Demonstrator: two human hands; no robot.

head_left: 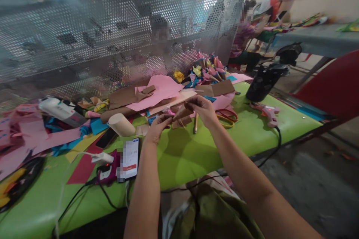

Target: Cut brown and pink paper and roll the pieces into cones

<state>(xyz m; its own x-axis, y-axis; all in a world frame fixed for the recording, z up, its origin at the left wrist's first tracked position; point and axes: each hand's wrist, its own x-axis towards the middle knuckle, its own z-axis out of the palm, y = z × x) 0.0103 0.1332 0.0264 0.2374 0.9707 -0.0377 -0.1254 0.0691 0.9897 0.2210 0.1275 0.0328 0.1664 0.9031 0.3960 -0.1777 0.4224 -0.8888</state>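
Above the green table [193,160], both hands hold a small cone of brown paper [181,112]. My left hand [157,127] pinches its narrow end at the lower left. The wider end is gripped by my right hand [202,107], with the fingers closed on it. A gold pen [195,124] lies just below the right hand. Beside the right wrist are scissors with red and yellow handles [228,118]; their blades are hidden. Behind the hands lie loose brown paper [123,99] and a pink sheet [159,91].
A pink glue gun [269,112] with a cord and a black tumbler [265,82] stand at the right. Paper flowers [209,69] are heaped by the perforated metal screen [112,41]. At left are a phone [130,158], a power socket [108,170] and a paper roll [121,124]. Another person [244,41] sits beyond.
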